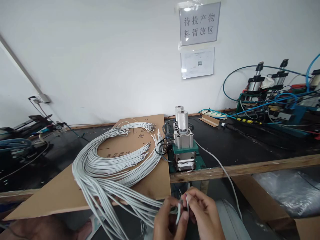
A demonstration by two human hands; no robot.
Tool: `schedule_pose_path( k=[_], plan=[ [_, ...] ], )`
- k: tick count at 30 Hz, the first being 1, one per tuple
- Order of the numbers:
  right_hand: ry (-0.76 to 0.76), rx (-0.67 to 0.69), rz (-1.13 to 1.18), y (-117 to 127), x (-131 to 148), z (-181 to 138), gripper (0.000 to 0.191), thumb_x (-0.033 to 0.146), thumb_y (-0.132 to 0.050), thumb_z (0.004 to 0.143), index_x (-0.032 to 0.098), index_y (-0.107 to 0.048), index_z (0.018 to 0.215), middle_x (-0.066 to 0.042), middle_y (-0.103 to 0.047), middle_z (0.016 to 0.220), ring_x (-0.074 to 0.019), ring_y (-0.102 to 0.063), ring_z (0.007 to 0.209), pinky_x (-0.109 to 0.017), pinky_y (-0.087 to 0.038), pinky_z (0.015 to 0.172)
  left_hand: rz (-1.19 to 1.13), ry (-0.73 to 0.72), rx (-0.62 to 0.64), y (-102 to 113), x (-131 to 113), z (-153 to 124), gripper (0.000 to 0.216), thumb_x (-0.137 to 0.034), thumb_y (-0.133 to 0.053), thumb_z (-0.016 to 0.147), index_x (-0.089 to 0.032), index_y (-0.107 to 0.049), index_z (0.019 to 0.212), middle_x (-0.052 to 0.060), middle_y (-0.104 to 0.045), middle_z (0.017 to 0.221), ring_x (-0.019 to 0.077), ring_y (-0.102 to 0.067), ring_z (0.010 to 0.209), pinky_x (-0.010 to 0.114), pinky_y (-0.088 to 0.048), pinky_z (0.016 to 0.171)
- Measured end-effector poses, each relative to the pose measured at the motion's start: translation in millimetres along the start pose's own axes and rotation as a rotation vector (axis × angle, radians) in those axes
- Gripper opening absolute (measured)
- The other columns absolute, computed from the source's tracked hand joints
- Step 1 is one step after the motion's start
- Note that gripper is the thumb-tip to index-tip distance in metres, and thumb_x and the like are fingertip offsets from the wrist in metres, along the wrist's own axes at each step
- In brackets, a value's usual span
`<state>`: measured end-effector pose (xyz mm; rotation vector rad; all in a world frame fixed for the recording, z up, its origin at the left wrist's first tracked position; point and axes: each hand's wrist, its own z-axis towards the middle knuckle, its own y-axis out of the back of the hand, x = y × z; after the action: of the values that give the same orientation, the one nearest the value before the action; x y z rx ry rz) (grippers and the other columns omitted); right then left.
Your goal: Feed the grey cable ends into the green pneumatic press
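Note:
A large bundle of white cables (86, 163) lies curled on a flat sheet of cardboard, and some of its ends hang over the front edge toward me. My left hand (168, 220) is closed on a white cable end (178, 213), its thumb and fingers pinched together. Just right of it, my right hand (205, 213) pinches a thin white cable (188, 202) between thumb and fingertips. The fingertips of both hands nearly meet, and the small parts between them are partly hidden. In front of my hands stands a small pneumatic press (184, 143) on a green base.
The cardboard sheet (157, 190) sticks out past the table edge (237, 170). More pneumatic machines (255, 86) with blue hoses stand at the right. Another device (37, 128) is at the left. Below right, a cardboard box (262, 203) holds clear plastic. A person's arm (47, 228) shows lower left.

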<state>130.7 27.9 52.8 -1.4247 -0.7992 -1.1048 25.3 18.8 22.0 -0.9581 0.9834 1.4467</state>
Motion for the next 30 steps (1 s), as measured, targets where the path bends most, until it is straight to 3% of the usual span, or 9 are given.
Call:
schedule_pose_path(
  k=[3, 6, 9, 13, 19, 25, 30],
  plan=[
    [0.082, -0.002, -0.102, 0.3, 3.4, -7.6, 0.038, 0.051, -0.069, 0.084, 0.018, -0.067, 0.066, 0.003, -0.050, 0.061, -0.0109, -0.037, 0.054, -0.021, -0.033, 0.050, -0.090, 0.091, -0.091, 6.5, -25.3, 10.8, 0.039, -0.057, -0.068, 0.087, -0.021, -0.066, 0.102, -0.003, -0.061, 0.074, 0.0080, -0.043, 0.052, 0.018, -0.031, 0.048],
    [0.180, 0.022, -0.203, 2.7, 4.7, -12.8, 0.037, 0.048, -0.063, 0.089, 0.018, -0.063, 0.066, 0.003, -0.047, 0.063, -0.0126, -0.038, 0.057, -0.023, -0.033, 0.052, -0.044, 0.046, 0.040, 12.8, -45.6, 23.7, 0.031, -0.049, -0.068, 0.088, -0.018, -0.069, 0.086, -0.001, -0.059, 0.072, 0.0109, -0.047, 0.059, 0.020, -0.036, 0.055],
    [0.249, 0.068, -0.316, 7.7, 7.7, -14.9, 0.034, 0.040, -0.060, 0.092, 0.019, -0.061, 0.066, 0.001, -0.051, 0.065, -0.0139, -0.043, 0.059, -0.023, -0.036, 0.055, 0.039, 0.049, 0.203, 18.5, -56.5, 31.4, 0.025, -0.037, -0.062, 0.093, -0.017, -0.066, 0.079, -0.003, -0.055, 0.068, 0.0101, -0.040, 0.057, 0.020, -0.032, 0.054],
    [0.269, 0.157, -0.411, 12.1, 14.8, -17.0, 0.026, 0.031, -0.060, 0.092, 0.020, -0.060, 0.069, 0.001, -0.054, 0.067, -0.0145, -0.049, 0.059, -0.023, -0.038, 0.056, 0.107, 0.038, 0.262, 23.1, -63.3, 31.8, 0.021, -0.031, -0.060, 0.092, -0.016, -0.064, 0.078, -0.004, -0.051, 0.067, 0.0100, -0.038, 0.057, 0.020, -0.030, 0.053],
    [0.321, 0.111, -0.426, 9.4, 17.2, -18.5, 0.025, 0.026, -0.060, 0.091, 0.020, -0.059, 0.067, 0.002, -0.051, 0.064, -0.0133, -0.047, 0.056, -0.023, -0.035, 0.054, 0.183, 0.035, 0.282, 22.0, -66.8, 30.4, 0.014, -0.025, -0.056, 0.088, -0.016, -0.062, 0.078, -0.004, -0.050, 0.066, 0.0087, -0.037, 0.053, 0.019, -0.028, 0.050],
    [0.342, 0.177, -0.524, 14.4, 20.0, -18.1, 0.020, 0.020, -0.059, 0.089, 0.021, -0.063, 0.069, 0.001, -0.056, 0.067, -0.0137, -0.051, 0.057, -0.023, -0.037, 0.054, 0.374, -0.105, 0.277, 22.7, -65.5, 30.6, 0.010, -0.015, -0.053, 0.083, -0.017, -0.061, 0.076, -0.005, -0.047, 0.065, 0.0084, -0.039, 0.052, 0.018, -0.030, 0.049],
    [0.294, 0.121, -0.353, 12.2, 7.1, -18.6, 0.024, 0.024, -0.064, 0.085, 0.020, -0.063, 0.061, 0.000, -0.056, 0.063, -0.0143, -0.049, 0.058, -0.024, -0.036, 0.054, 0.361, -0.076, 0.339, 23.6, -69.0, 31.3, 0.011, -0.012, -0.051, 0.078, -0.019, -0.055, 0.071, -0.006, -0.044, 0.063, 0.0090, -0.039, 0.054, 0.019, -0.028, 0.051]
  ],
)
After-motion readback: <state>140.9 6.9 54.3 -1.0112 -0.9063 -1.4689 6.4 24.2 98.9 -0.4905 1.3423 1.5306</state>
